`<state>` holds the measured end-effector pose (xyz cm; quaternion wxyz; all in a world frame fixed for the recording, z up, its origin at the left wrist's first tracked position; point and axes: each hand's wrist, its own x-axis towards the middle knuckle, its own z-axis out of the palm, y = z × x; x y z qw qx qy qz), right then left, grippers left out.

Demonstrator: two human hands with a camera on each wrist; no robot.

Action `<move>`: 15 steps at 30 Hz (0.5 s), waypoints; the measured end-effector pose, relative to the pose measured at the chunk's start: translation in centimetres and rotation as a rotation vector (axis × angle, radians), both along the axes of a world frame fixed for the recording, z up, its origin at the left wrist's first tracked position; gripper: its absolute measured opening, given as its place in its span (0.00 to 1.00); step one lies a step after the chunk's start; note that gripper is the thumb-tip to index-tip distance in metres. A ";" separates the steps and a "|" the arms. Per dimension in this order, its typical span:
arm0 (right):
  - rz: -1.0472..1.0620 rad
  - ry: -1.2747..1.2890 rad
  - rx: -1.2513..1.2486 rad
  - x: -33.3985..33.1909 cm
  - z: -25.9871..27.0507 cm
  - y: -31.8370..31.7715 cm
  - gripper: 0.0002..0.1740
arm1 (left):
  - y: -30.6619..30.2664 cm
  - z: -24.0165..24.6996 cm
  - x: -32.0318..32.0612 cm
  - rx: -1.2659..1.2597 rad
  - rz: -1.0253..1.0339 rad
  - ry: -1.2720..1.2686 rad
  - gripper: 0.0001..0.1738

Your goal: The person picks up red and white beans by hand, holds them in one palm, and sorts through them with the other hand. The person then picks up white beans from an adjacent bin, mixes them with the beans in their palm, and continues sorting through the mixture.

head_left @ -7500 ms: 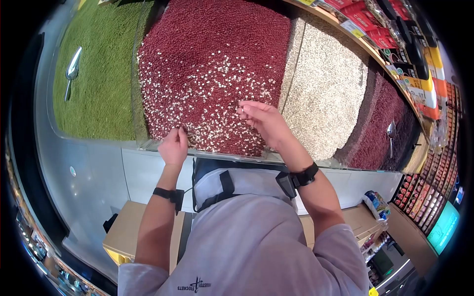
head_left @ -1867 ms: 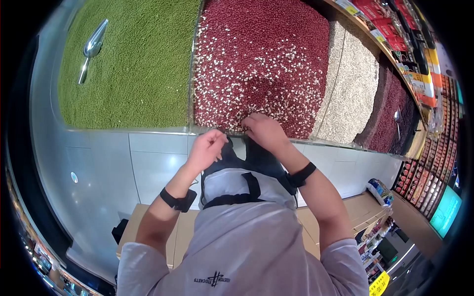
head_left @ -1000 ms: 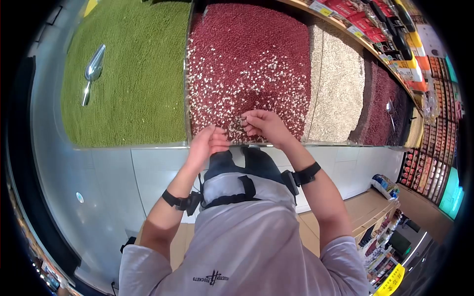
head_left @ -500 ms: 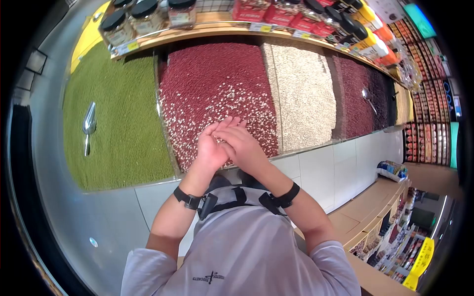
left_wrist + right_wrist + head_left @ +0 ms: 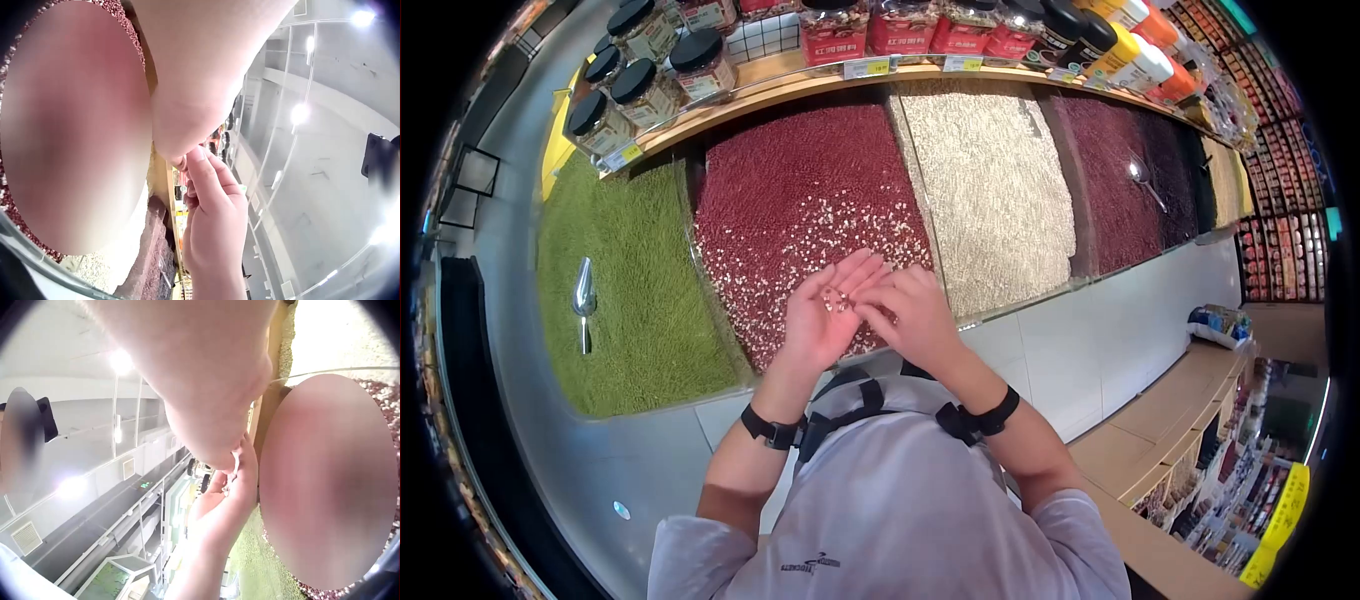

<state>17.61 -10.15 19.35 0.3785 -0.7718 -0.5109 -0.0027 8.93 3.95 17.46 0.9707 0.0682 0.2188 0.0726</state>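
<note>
My left hand (image 5: 817,328) is turned palm up over the bin of red beans (image 5: 790,160), fingers extended. A small heap of pale and reddish beans (image 5: 834,301) lies in that palm. From the right, my right hand (image 5: 916,318) reaches over it, thumb and bent fingers at the heap. In the left wrist view the right hand (image 5: 215,219) has its thumb and forefinger close together at the left hand's edge; I cannot tell whether a bean is between them. Many white beans (image 5: 855,218) are scattered across the near part of the red ones.
Green beans (image 5: 635,330) with a metal scoop (image 5: 584,300) fill the left bin. To the right are a bin of white beans (image 5: 990,190) and darker beans with another scoop (image 5: 1145,182). A wooden shelf (image 5: 760,88) with jars (image 5: 703,65) runs behind.
Earlier both hands were apart near the bin's front edge, the right fingers at the beans. They came together, right over left; now the left palm shows beans. The view has tilted up toward the shelf.
</note>
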 end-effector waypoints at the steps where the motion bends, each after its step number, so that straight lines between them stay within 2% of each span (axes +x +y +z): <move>1: 0.002 0.010 -0.003 0.7 0.1 -0.1 0.07 | -0.5 0.8 0.5 0.063 0.010 0.028 0.31; 6: 0.074 -0.005 0.022 4.9 0.8 -1.1 0.09 | -2.6 1.4 3.0 0.065 0.058 0.022 0.32; 12: 0.295 0.063 0.022 9.5 0.9 -1.9 0.10 | -5.2 -0.1 4.7 0.085 0.078 0.133 0.25; 15: 0.400 0.065 0.010 10.6 -1.2 -2.2 0.09 | -6.6 -1.1 4.6 0.062 0.136 0.139 0.23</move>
